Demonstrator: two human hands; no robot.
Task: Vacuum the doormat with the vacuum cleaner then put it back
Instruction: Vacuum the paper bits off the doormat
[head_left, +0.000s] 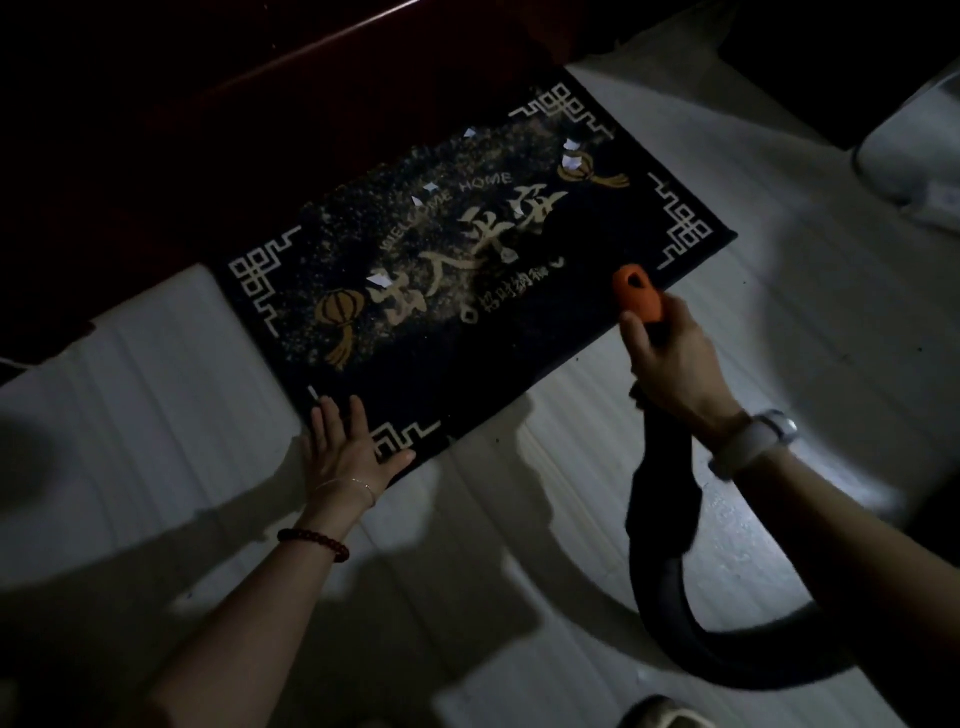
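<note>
Seen from above in dim light: left hand laid flat, fingers straight and spread, pressing the near corner of the doormat. Right hand raised over the doormat's near long edge, fingers curled tight round the vacuum handle, its orange tip jutting up past the thumb toward the doormat's middle. Black hose dropping from under that wrist, then curving away to the right across the pale floor. Pale watch on the right wrist, bead bracelet on the left. Doormat lying flat and skewed, long axis running from near left to far right, far edge against a dark wooden threshold. White paper scraps scattered across the gold lettering.
</note>
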